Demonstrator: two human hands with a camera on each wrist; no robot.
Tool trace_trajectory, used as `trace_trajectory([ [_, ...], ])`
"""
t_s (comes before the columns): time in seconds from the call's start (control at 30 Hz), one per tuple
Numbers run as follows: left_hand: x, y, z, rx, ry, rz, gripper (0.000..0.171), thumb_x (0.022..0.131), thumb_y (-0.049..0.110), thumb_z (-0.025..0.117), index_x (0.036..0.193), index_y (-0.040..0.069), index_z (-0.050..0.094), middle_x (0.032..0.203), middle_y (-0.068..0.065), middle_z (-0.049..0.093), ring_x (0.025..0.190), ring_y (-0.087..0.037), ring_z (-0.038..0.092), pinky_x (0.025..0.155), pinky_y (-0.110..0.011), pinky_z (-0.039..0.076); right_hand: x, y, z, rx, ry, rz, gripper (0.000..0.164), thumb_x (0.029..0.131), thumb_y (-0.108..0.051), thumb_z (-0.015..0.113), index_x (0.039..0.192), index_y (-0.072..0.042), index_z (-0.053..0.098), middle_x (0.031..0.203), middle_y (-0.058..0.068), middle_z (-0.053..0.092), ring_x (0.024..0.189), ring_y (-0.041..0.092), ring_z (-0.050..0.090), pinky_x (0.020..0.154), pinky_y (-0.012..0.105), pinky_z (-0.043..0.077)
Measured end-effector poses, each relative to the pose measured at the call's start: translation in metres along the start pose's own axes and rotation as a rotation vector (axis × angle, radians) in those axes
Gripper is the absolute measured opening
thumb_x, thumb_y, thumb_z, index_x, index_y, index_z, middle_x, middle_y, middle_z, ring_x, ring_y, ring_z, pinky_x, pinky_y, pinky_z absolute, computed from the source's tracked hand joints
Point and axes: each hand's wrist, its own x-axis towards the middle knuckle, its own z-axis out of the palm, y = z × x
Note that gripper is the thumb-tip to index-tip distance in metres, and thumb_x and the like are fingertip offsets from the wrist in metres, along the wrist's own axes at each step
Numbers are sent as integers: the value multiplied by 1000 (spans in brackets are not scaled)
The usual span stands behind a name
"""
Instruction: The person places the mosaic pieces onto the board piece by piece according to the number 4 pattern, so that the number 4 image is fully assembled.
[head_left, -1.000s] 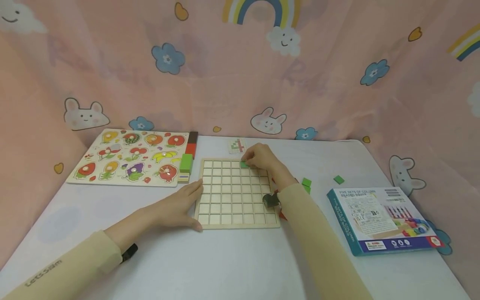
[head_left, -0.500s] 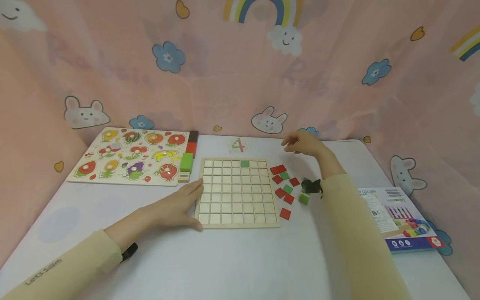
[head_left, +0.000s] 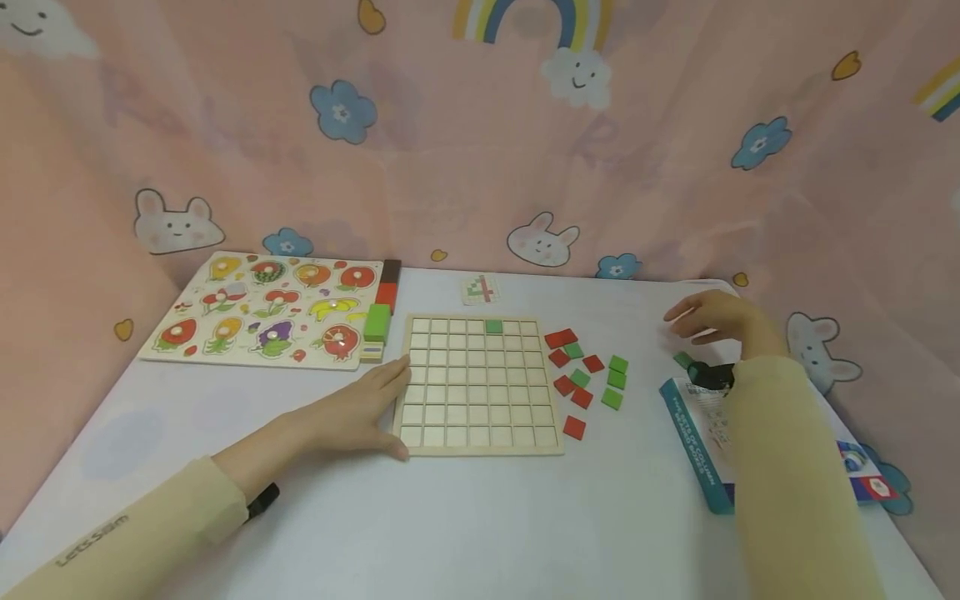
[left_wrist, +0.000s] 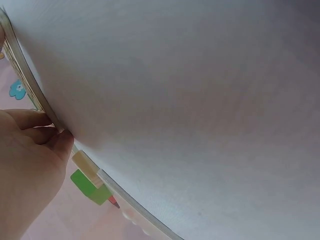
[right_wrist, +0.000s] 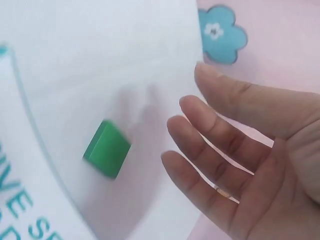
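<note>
In the head view, the wooden grid board (head_left: pixel 477 392) lies flat. The left hand (head_left: pixel 352 408) rests along the board's left edge, thumb spread well away from the fingers, presumably to stop the board sliding. One dark green square tile (head_left: pixel 493 327) sits in a cell of the board's farthest row. Loose red tiles (head_left: pixel 574 427) and loose green tiles (head_left: pixel 612 398) lie just right of the board, likely for easy reach. A small pattern card (head_left: pixel 480 290) lies beyond the board's far edge, where neither arm covers it. Well right of the board, the right hand (head_left: pixel 712 318) hovers near a lone green tile (head_left: pixel 683 360) and the column beaded boxes carton (head_left: pixel 701 442).

In the left wrist view, fingertips (left_wrist: pixel 62 140) touch the board's edge without wrapping round it.

In the right wrist view, the fingers are loosely parted, holding nothing; a gap separates them from the lone green tile.
</note>
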Motion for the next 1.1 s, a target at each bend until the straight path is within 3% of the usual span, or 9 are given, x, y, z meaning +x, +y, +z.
trace_trajectory([
  [0.3, 2, 1, -1, 2, 0, -3, 120, 73, 63, 77, 156, -2, 18, 168, -17, 3, 156, -38, 9, 125, -54, 23, -11, 16, 2, -39, -72, 107, 43, 93, -16, 66, 128, 6, 54, 109, 8, 67, 100, 22, 62, 94, 44, 55],
  [0.53, 1, 2, -1, -3, 0, -9, 121, 73, 62, 77, 156, -2, 18, 168, -17, 3, 156, -38, 9, 125, -54, 22, -3, 21, 6, -69, -118, 73, 43, 81, -13, 79, 112, 6, 56, 90, 3, 60, 85, 15, 60, 79, 32, 56],
  [0.87, 2, 0, 0, -3, -1, -15, 122, 71, 64, 77, 156, -1, 19, 169, -16, 4, 156, -38, 10, 125, -55, 23, 9, 22, 11, -104, -75, 87, 43, 80, -9, 79, 110, 8, 53, 86, 2, 55, 77, 14, 57, 71, 29, 51],
  [1.1, 0, 1, 0, -10, -4, -23, 121, 72, 63, 77, 157, -1, 18, 169, -15, 3, 156, -38, 9, 125, -55, 22, 10, 20, 13, -158, -17, 8, 34, 84, -11, 74, 107, 12, 62, 84, 1, 63, 76, 13, 55, 71, 27, 50],
])
